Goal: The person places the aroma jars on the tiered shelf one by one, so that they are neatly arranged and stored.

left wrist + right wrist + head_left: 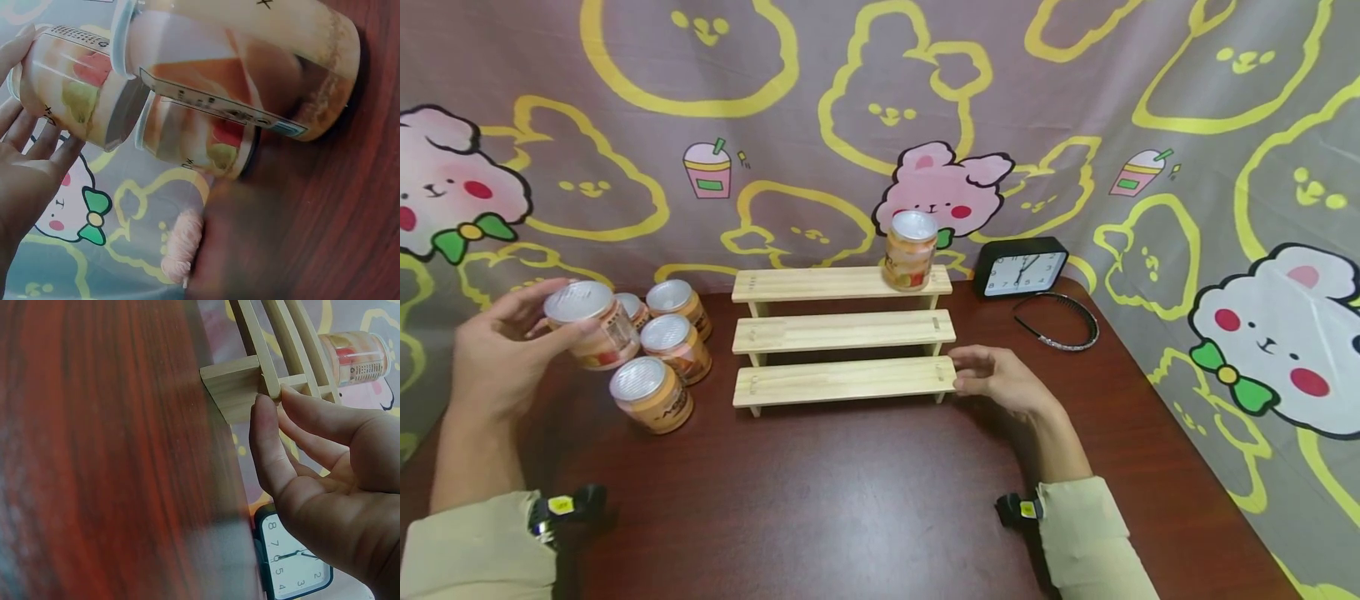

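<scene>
While the left hand (503, 350) held a can (608, 340), thumb and fingers curved round it, four more cans (676, 350) stood just right of that grip; the right hand (1006, 382) pinched a wooden rack (842, 379), another can (910, 254) standing beyond its hold.

Around the three-tier wooden shelf (842, 331): wide passage at 6 o'clock over bare tabletop (842, 492); narrow gap at 9, bounded by clustered fruit-labelled cans (676, 346), with a held can (597, 329) and the left hand (505, 350) beyond. Obstructed at 1 o'clock by the single can (910, 257) on the top tier (812, 283), at 2 by the alarm clock (1021, 267), at 3 by headband (1066, 347) and right hand (1002, 382), at 12 by patterned curtain (820, 50).
</scene>
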Demonstrator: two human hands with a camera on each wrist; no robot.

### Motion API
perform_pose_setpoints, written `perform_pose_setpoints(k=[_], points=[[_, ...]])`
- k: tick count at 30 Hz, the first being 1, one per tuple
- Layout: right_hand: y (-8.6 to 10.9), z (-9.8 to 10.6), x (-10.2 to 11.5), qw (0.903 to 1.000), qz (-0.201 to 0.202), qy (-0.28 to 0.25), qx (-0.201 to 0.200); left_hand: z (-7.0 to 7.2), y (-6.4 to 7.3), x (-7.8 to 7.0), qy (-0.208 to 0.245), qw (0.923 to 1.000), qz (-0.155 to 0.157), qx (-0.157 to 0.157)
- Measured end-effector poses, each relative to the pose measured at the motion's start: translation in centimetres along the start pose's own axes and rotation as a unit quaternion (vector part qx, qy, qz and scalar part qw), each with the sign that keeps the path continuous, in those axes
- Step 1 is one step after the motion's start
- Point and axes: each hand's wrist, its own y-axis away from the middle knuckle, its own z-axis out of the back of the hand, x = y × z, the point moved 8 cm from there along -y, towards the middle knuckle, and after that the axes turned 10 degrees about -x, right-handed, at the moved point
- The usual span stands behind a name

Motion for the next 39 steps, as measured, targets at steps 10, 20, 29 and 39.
perform_pose_setpoints(k=[10, 20, 29, 39], points=[[0.0, 0.1, 0.1, 1.0000, -0.001, 0.006, -0.004, -1.7, 0.2, -1.4, -0.018, 0.9991, -0.034, 0.018], [-0.2, 0.2, -0.2, 0.9999, 0.000, 0.011, -0.004, -4.3, 0.9, -2.5, 0.059, 0.9947, -0.051, 0.067], [-0.2, 0.2, -0.2, 0.9999, -0.003, 0.011, -0.004, -6.5, 1.0, -2.9, 0.017, 0.9940, -0.051, 0.096], [-0.1, 0.2, -0.1, 1.0000, -0.006, 0.004, 0.000, -8.6, 1.4, -3.8, -0.051, 0.9922, -0.077, 0.084]])
